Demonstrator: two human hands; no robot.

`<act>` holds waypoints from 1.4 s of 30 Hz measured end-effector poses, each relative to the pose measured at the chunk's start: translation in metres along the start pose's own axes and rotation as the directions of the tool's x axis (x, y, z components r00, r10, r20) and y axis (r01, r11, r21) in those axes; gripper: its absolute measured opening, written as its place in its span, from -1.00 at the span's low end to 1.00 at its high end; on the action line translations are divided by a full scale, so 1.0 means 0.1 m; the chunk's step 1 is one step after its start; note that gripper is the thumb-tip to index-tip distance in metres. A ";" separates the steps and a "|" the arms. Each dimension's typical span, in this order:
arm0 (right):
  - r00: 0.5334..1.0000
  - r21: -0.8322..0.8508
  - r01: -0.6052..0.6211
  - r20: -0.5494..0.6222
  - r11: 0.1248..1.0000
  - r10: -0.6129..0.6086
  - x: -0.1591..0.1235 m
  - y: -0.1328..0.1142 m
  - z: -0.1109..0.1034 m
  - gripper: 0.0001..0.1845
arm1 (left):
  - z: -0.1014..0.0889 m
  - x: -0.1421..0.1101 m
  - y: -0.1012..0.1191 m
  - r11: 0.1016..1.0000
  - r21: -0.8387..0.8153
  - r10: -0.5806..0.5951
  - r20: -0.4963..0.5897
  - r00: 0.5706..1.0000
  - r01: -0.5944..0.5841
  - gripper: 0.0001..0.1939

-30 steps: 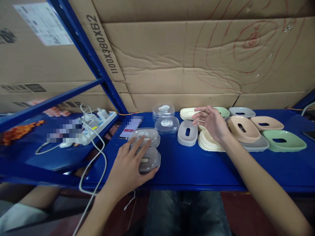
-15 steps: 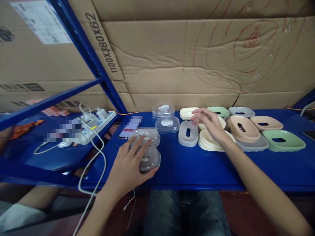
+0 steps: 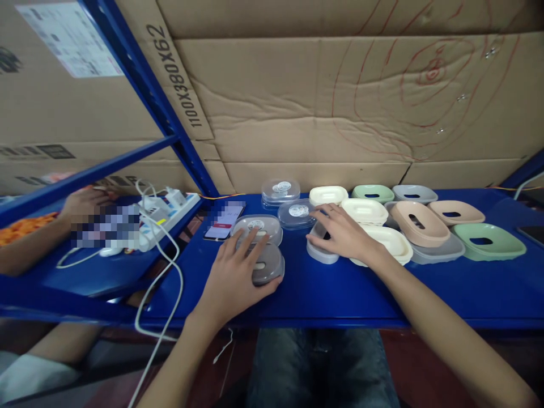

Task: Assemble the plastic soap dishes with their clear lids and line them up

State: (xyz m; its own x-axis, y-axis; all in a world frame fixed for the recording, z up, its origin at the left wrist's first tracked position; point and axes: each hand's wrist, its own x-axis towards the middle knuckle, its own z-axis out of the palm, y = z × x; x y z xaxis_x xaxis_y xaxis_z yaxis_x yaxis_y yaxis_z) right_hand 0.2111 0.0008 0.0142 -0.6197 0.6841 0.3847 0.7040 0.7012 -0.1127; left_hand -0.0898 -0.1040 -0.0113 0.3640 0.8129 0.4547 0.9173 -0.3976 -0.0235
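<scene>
My left hand (image 3: 238, 277) lies with fingers spread over two grey soap boxes with clear lids. Its fingertips rest on the farther soap box (image 3: 272, 226), and its thumb reaches round the near side of the closer soap box (image 3: 269, 265). My right hand (image 3: 342, 232) is stretched out, palm down, over a grey soap dish (image 3: 322, 254) and partly covers it. Its fingertips are at the right edge of a clear lid (image 3: 293, 215) bearing a round white sticker. Cream dishes (image 3: 393, 243) stand beside my right wrist.
More clear lids (image 3: 278, 194) are stacked at the back. Peach (image 3: 419, 221), green (image 3: 488, 241) and grey dishes stand at the right. A phone (image 3: 221, 221) lies at the left, near a power strip (image 3: 170, 218) with white cables (image 3: 181, 277). A co-worker's arm (image 3: 63, 226) shows at the far left.
My left hand and the two soap boxes under it have shifted slightly right. My right hand has come lower and left over the grey dish; the front clear lid has shifted right. A co-worker's arm has appeared.
</scene>
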 end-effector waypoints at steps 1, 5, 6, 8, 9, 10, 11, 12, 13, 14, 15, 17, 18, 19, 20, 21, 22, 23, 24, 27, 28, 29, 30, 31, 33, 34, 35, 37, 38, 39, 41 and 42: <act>1.000 -0.021 -0.004 0.003 1.000 0.004 0.00 0.02 0.01 -0.39 | 0.01 0.04 0.00 1.000 -0.005 -0.003 0.006 1.000 0.003 -0.16; 1.000 -0.067 -0.003 0.025 0.998 0.004 -0.01 0.11 0.04 -0.38 | 0.08 0.19 -0.05 1.000 -0.010 -0.012 0.026 1.000 0.013 -0.15; 1.000 -0.068 0.000 0.029 0.998 0.002 -0.01 0.12 0.04 -0.40 | 0.10 0.22 -0.08 1.000 -0.009 -0.013 0.025 1.000 0.014 -0.15; 1.000 -0.074 0.004 0.029 0.997 -0.002 -0.01 0.15 0.04 -0.43 | 0.14 0.28 -0.15 1.000 -0.011 -0.010 0.019 1.000 0.010 -0.14; 1.000 -0.080 0.008 0.027 0.997 -0.006 -0.01 0.16 0.04 -0.44 | 0.16 0.30 -0.19 1.000 -0.015 -0.006 0.016 1.000 0.006 -0.14; 1.000 -0.085 0.012 0.026 0.996 -0.010 -0.01 0.17 0.04 -0.44 | 0.18 0.32 -0.22 1.000 -0.020 -0.001 0.012 1.000 0.001 -0.13; 1.000 -0.090 0.016 0.028 0.996 -0.014 -0.01 0.17 0.04 -0.44 | 0.19 0.33 -0.25 1.000 -0.026 0.007 0.008 1.000 -0.007 -0.12; 0.999 -0.095 0.020 0.032 0.995 -0.017 -0.01 0.18 0.04 -0.43 | 0.19 0.34 -0.27 0.999 -0.034 0.017 0.004 1.000 -0.016 -0.11; 0.999 -0.099 0.021 0.038 0.995 -0.017 -0.01 0.18 0.03 -0.43 | 0.19 0.34 -0.29 0.999 -0.041 0.026 -0.001 1.000 -0.026 -0.10; 0.999 -0.101 0.022 0.046 0.995 -0.017 -0.01 0.18 0.02 -0.43 | 0.19 0.35 -0.30 0.998 -0.049 0.036 -0.006 0.999 -0.036 -0.09; 0.998 -0.102 0.024 0.053 0.994 -0.018 -0.02 0.19 0.01 -0.43 | 0.18 0.34 -0.30 0.997 -0.055 0.045 -0.010 0.999 -0.045 -0.08; 0.997 -0.095 0.035 0.064 0.995 -0.029 -0.02 0.19 -0.02 -0.44 | 0.16 0.34 -0.31 0.997 -0.059 0.055 -0.016 0.998 -0.056 -0.09; 0.997 -0.087 0.044 0.067 0.995 -0.038 -0.02 0.19 -0.05 -0.44 | 0.15 0.35 -0.31 0.997 -0.057 0.056 -0.016 0.998 -0.057 -0.11; 0.997 -0.075 0.051 0.068 0.996 -0.046 -0.03 0.20 -0.07 -0.44 | 0.14 0.35 -0.31 0.997 -0.052 0.057 -0.013 0.998 -0.057 -0.14; 0.996 -0.063 0.054 0.067 0.997 -0.050 -0.03 0.20 -0.10 -0.44 | 0.13 0.36 -0.31 0.997 -0.048 0.058 -0.008 0.998 -0.059 -0.16; 0.997 -0.051 0.053 0.065 0.997 -0.050 -0.04 0.21 -0.13 -0.44 | 0.12 0.37 -0.31 0.997 -0.045 0.061 -0.002 0.998 -0.061 -0.18; 0.997 -0.039 0.051 0.059 0.998 -0.049 -0.04 0.22 -0.15 -0.45 | 0.12 0.37 -0.32 0.997 -0.044 0.065 0.006 0.998 -0.065 -0.19; 0.998 -0.030 0.048 0.049 0.998 -0.046 -0.05 0.24 -0.18 -0.45 | 0.11 0.38 -0.32 0.997 -0.045 0.070 0.014 0.997 -0.069 -0.19; 0.998 -0.022 0.043 0.037 0.999 -0.042 -0.06 0.26 -0.19 -0.47 | 0.10 0.38 -0.32 0.996 -0.049 0.073 0.019 0.997 -0.072 -0.19; 1.000 -0.008 0.012 -0.002 1.000 -0.012 -0.09 0.32 -0.23 -0.50 | 0.06 0.37 -0.33 0.995 -0.074 0.073 0.011 0.997 -0.072 -0.16; 1.000 -0.002 -0.003 -0.010 1.000 0.003 -0.10 0.34 -0.23 -0.50 | 0.03 0.38 -0.32 0.994 -0.086 0.072 0.006 0.997 -0.071 -0.15; 1.000 0.006 -0.015 -0.014 1.000 0.016 -0.10 0.36 -0.24 -0.50 | 0.01 0.40 -0.31 0.993 -0.096 0.071 0.000 0.997 -0.071 -0.16; 1.000 0.016 -0.026 -0.018 1.000 0.026 -0.11 0.37 -0.25 -0.51 | -0.02 0.44 -0.29 0.992 -0.103 0.070 -0.003 0.998 -0.070 -0.19; 0.999 0.027 -0.035 -0.020 0.999 0.036 -0.11 0.38 -0.26 -0.51 | -0.04 0.49 -0.26 0.992 -0.106 0.067 -0.003 0.998 -0.067 -0.22; 0.998 0.040 -0.053 -0.022 0.998 0.054 -0.11 0.40 -0.28 -0.53 | -0.07 0.66 -0.19 0.994 -0.094 0.054 0.003 0.999 -0.053 -0.31; 0.997 0.037 -0.065 -0.025 0.997 0.066 -0.12 0.42 -0.30 -0.54 | -0.07 0.77 -0.15 0.996 -0.083 0.040 0.003 0.999 -0.040 -0.34; 0.997 0.031 -0.076 -0.031 0.997 0.077 -0.12 0.43 -0.31 -0.54 | -0.07 0.89 -0.10 0.997 -0.072 0.033 0.010 0.999 -0.032 -0.38; 0.995 0.024 -0.092 -0.045 0.996 0.093 -0.13 0.47 -0.33 -0.54 | -0.03 1.15 0.00 0.996 -0.057 0.069 0.095 0.993 -0.064 -0.35; 0.994 0.028 -0.098 -0.055 0.995 0.099 -0.13 0.50 -0.34 -0.55 | 0.00 1.28 0.05 0.995 -0.047 0.089 0.153 0.984 -0.083 -0.30; 0.992 0.037 -0.106 -0.063 0.994 0.108 -0.13 0.53 -0.35 -0.56 | 0.04 1.40 0.10 0.995 -0.036 0.097 0.213 0.972 -0.091 -0.23; 0.989 0.072 -0.128 -0.072 0.989 0.133 -0.14 0.59 -0.37 -0.61 | 0.13 1.60 0.18 0.996 -0.016 0.087 0.336 0.938 -0.087 -0.13; 0.986 0.095 -0.144 -0.074 0.985 0.151 -0.14 0.62 -0.39 -0.63 | 0.17 1.67 0.21 0.997 0.001 0.075 0.377 0.923 -0.081 -0.11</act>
State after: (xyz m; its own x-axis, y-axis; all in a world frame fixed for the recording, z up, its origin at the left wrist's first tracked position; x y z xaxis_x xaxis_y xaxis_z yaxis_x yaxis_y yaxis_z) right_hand 0.2767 0.0264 0.0377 -0.4788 0.7656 0.4296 0.7496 0.6112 -0.2539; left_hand -0.0068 0.0310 0.0491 0.4655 0.8812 0.0823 0.8849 -0.4618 -0.0612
